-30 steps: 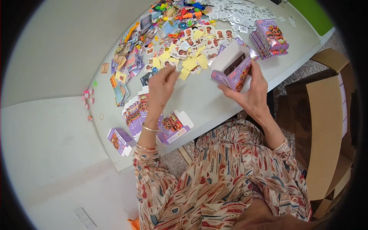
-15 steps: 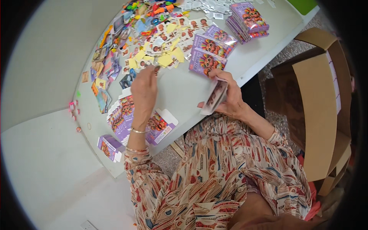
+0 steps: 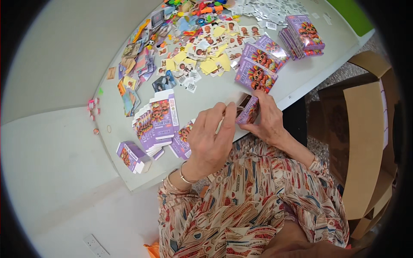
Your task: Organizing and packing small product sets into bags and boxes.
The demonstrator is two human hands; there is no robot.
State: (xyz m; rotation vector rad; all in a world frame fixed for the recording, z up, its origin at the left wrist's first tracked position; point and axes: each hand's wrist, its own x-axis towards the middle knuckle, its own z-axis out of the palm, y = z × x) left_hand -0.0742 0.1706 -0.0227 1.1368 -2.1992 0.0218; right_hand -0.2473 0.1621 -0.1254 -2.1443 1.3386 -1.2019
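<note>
Both hands are bunched up at the near table edge on one small purple carton (image 3: 247, 109). The right hand (image 3: 270, 118) pinches it from 3 o'clock, and the left hand (image 3: 211, 137), fingers curled, feeds in from 8 o'clock. The carton's long axis points toward 1 o'clock. It's a white table (image 3: 223, 92), with flat purple boxes (image 3: 157, 118) at 9 o'clock and a cardboard box (image 3: 365, 142) on the floor at 3.

A pale grey-white surface (image 3: 60, 56) fills the upper left, its front edge running diagonally toward the lower left. A green panel (image 3: 349, 16) lies at its far right corner. Open brown cardboard boxes (image 3: 365, 129) stand on the speckled floor (image 3: 340, 74) to the right. A white power strip (image 3: 98, 246) lies on the light floor at lower left. Lighting is even and diffuse.
</note>
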